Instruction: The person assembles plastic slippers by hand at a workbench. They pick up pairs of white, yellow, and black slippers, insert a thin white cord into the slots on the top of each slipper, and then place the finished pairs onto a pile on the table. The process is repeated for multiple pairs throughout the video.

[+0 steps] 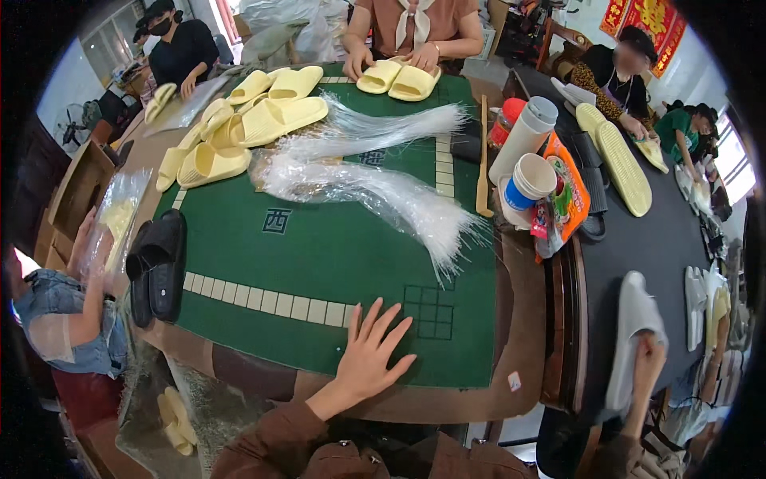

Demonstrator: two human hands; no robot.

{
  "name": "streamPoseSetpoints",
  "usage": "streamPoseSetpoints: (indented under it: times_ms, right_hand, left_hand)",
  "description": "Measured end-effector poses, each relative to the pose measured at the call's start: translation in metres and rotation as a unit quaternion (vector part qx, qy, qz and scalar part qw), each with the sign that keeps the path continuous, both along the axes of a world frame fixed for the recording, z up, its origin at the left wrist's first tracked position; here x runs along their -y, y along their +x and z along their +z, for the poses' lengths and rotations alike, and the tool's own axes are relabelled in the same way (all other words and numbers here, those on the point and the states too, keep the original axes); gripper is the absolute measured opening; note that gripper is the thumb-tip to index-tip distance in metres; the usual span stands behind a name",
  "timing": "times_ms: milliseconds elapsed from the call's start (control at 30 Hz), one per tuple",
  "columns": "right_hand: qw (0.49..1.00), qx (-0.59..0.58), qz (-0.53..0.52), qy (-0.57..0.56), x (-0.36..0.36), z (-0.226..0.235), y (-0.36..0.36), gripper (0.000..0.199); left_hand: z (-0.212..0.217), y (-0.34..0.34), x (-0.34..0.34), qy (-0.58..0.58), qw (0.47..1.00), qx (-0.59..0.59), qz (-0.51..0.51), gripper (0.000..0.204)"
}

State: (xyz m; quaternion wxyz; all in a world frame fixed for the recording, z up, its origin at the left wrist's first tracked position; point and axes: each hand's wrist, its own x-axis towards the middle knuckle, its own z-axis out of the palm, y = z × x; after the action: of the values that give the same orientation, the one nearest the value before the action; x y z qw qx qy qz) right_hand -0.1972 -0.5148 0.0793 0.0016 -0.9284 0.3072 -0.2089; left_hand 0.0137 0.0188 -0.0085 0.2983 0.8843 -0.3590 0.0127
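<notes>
My left hand (373, 351) lies palm down near the front edge of the green table mat (319, 255), fingers spread, holding nothing. Off to the right, my right hand (650, 359) grips a pale grey-white slide slipper (636, 307) by its side, over the dark belt (606, 255). Two bundles of clear plastic strands (399, 203) lie in plastic wrap at the middle of the mat. Left of them is a heap of pale yellow slide slippers (271, 120). A pair of black slides (158, 271) rests at the mat's left edge.
Across the table a person's hands touch a yellow pair (399, 78). At left, another person holds a plastic bag (120, 215) with something yellow inside. Paper cups (528, 180), an orange packet (566, 191) and a wooden stick (483, 160) stand at the table's right side. More yellow slides (622, 168) lie on the belt.
</notes>
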Motion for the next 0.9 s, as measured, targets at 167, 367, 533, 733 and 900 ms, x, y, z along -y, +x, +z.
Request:
streamPoseSetpoints:
  times_ms: [167,367,533,733,900]
  right_hand:
    - [0.969,0.082,0.185,0.143,-0.259,0.031,0.043,0.019]
    - [0.951,0.049,0.255,0.165,-0.413,-0.020,0.123,0.007]
    - [0.909,-0.001,0.347,0.228,-0.458,-0.026,0.140,0.033]
    - [0.881,0.018,0.332,0.337,-0.400,0.002,0.166,0.022]
    - [0.857,0.115,0.418,0.278,-0.379,-0.033,0.250,0.016]
  left_hand:
    - [0.000,-0.003,-0.019,-0.153,0.984,-0.091,-0.010,0.049]
    - [0.031,-0.021,-0.067,-0.277,0.954,-0.094,0.065,0.047]
    - [0.031,-0.019,-0.103,-0.270,0.952,-0.074,0.122,0.052]
    - [0.038,-0.005,-0.081,-0.072,0.993,0.044,0.089,0.062]
    - [0.029,-0.008,-0.038,-0.046,0.994,0.059,0.076,0.071]
